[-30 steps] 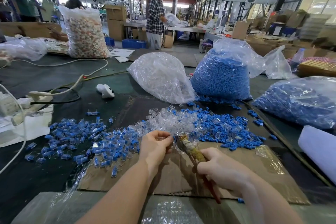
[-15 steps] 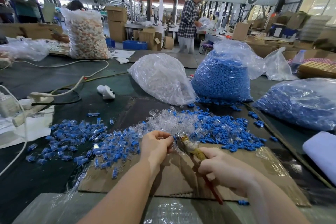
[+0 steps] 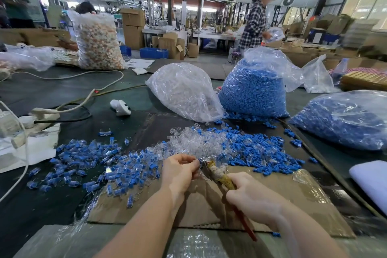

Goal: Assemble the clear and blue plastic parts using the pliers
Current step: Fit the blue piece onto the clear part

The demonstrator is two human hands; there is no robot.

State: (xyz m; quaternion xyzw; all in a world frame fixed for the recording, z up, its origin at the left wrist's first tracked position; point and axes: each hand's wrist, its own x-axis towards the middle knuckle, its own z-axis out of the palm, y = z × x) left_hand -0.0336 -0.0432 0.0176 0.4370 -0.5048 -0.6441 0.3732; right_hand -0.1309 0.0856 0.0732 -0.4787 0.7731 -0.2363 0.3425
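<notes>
**Pressing a small part at the plier tips, over the cardboard sheet**

From the head camera, we take the flat brown cardboard sheet [image 3: 272, 201] as our landmark. Above its far edge our left hand [image 3: 179, 170] curls its fingers and thumb round a small clear-and-blue plastic part [image 3: 199, 161], held right at the tips of the tape-wrapped, red-handled metal pliers [image 3: 217, 176]. Our right hand [image 3: 253, 197] is wrapped round the plier handles over the middle of the cardboard. The part is too small for us to tell whether the plier tips already bite on it.

Just beyond the cardboard's far edge lies the loose heap of clear plastic caps [image 3: 194, 142], with loose blue plastic pieces [image 3: 261, 153] to its right. To the left of the cardboard spreads the scatter of joined clear-and-blue pieces [image 3: 83, 163]. Well beyond the cardboard stand a transparent bag of clear parts [image 3: 184, 92] and a bulging bag of blue parts [image 3: 253, 92].

We judge the squeeze to be the risky step. If the two halves sit crooked, the pliers could crack the clear shell or shoot the part into the heap. Our left fingertips are very close to the tips, so a slip could nip them.
</notes>
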